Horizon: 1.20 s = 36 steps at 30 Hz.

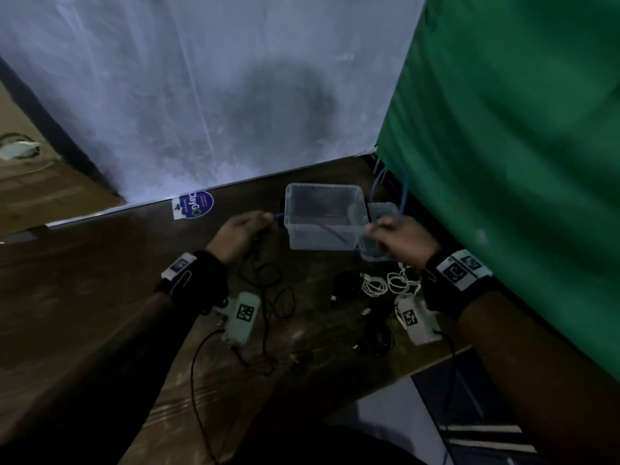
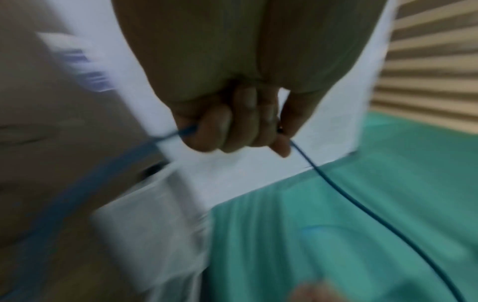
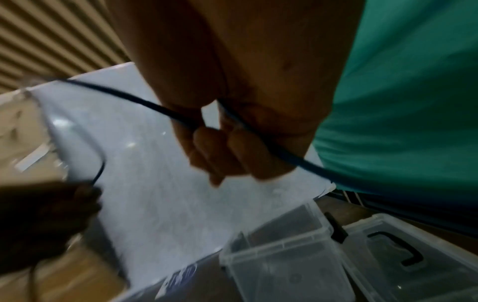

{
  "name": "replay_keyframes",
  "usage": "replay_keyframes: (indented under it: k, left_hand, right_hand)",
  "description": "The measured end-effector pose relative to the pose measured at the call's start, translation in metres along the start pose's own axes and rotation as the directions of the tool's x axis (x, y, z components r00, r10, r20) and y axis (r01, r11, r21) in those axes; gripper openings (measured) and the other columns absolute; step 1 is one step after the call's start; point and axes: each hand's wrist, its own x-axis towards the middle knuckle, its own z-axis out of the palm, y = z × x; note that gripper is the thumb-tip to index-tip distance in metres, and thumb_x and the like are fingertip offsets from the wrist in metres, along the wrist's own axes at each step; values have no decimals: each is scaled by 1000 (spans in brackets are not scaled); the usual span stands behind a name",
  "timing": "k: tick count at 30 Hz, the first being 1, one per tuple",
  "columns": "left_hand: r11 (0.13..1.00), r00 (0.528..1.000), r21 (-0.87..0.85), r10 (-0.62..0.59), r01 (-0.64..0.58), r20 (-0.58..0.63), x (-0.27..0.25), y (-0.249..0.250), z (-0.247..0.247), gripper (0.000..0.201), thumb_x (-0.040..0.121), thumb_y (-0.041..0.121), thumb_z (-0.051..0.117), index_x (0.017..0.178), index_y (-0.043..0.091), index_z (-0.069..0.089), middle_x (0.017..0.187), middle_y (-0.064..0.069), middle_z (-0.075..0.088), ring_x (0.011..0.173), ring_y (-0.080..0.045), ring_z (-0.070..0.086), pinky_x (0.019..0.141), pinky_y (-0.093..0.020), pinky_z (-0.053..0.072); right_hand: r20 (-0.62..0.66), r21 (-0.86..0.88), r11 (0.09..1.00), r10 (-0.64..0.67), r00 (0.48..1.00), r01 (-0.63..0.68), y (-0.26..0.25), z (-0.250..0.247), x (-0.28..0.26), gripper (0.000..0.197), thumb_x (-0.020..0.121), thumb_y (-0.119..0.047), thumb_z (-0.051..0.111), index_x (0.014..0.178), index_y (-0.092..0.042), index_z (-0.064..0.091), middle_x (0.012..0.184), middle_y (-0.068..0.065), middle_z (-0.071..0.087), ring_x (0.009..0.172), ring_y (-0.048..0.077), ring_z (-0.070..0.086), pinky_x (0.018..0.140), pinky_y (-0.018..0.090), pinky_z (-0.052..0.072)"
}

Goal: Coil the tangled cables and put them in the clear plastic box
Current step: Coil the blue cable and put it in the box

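Blue cable (image 1: 330, 233) stretches between left hand (image 1: 239, 233) and right hand (image 1: 401, 241), both curled around it; only the right wrist view shows the box (image 3: 284, 263) beside its lid (image 3: 413, 255).

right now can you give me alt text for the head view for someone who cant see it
Both hands, left hand and right hand, hold a blue cable stretched in front of an open clear plastic box. White cables lie on the wooden table.

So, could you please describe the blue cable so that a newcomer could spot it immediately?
Start at the clear plastic box on the wooden table. The blue cable stretches across its front, held between the left hand and right hand. The other cables are black or white.
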Motion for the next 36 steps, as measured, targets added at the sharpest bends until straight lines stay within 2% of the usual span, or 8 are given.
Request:
replay_keyframes:
  k: [4,7,14,17,23,26,31,36]
  left_hand:
    - [961,990,241,123,-137,74,6,42,-3,33,97,34,53,72,22,70,50,6,39,46,-13,34,44,-21,28]
    - [904,975,383,130,-192,182,3,60,-2,34,97,31,56,67,26,71,47,6,40,46,-17,33,49,-25,28]
    - [806,937,527,90,-268,339,-12,71,16,34,96,30,57,64,32,70,53,3,46,51,-21,36,46,-23,30]
    - [827,929,495,84,-267,361,-15,72,21,35,95,34,58,62,33,69,54,3,45,52,-20,37,48,-24,32]
    - [901,948,359,144,-244,283,-16,51,0,28,87,44,64,63,30,69,51,9,46,53,-14,41,54,-28,32]
    - [971,973,174,131,-165,188,-13,39,-17,26,87,41,63,84,15,69,49,11,41,45,-8,32,47,-24,24]
    - [990,968,21,134,-142,212,-20,78,-14,30,90,30,55,96,6,71,57,-2,24,47,-14,22,44,-24,15]
    - [969,937,176,110,-176,332,-25,110,7,25,92,25,58,94,4,73,57,-7,21,49,-19,17,45,-24,16]
  right_hand:
    - [387,-152,975,212,897,-164,1,36,-19,31,88,-40,69,93,-10,67,75,2,68,63,12,64,62,29,55]
    - [512,-467,882,214,832,61,-8,45,-31,41,86,-56,64,103,-18,68,96,-3,69,88,12,65,77,29,53]
    - [330,214,968,-198,923,131,-41,42,-28,61,80,-52,71,133,-25,56,122,-9,65,112,8,63,99,36,51]
    - [295,202,947,-304,906,252,-62,30,-30,18,98,-32,56,105,-21,68,81,-10,67,77,4,65,77,26,53]
    - [-78,741,661,-89,993,117,-58,-26,-19,20,101,-14,43,84,-18,55,51,-10,33,40,5,31,42,20,41]
    - [-166,771,627,26,986,114,-49,-57,-19,23,100,-20,42,81,-18,55,52,-8,35,44,8,33,45,23,42]
    - [88,439,899,-32,996,-10,-44,-54,-26,23,77,-27,56,87,-14,72,81,2,73,76,14,69,78,34,56]
    - [-189,542,811,-138,972,221,-65,-45,-27,35,75,-21,51,104,-19,70,107,6,74,97,16,69,83,28,50]
